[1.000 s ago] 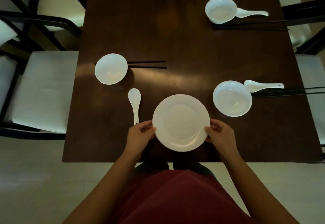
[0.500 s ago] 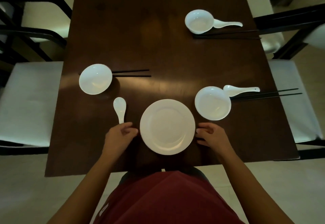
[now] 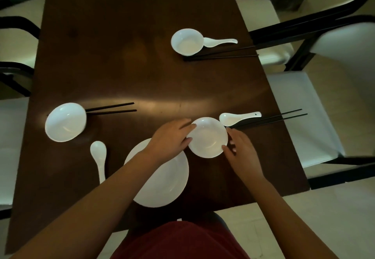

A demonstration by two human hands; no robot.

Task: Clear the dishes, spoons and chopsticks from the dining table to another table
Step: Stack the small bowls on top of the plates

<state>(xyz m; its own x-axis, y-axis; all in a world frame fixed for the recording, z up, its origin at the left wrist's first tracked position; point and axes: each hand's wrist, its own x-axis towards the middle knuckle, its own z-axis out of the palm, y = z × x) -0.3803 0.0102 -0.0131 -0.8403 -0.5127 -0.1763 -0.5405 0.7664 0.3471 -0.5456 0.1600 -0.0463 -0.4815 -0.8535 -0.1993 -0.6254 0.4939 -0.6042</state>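
One head-worn view looks steeply down on the dining table (image 3: 142, 72). It stands at the table's near edge, close above, facing its far end.

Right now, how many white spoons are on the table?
3. One white ceramic spoon left of the big plate, one right of the held bowl, one beside the far bowl. None looks hidden.
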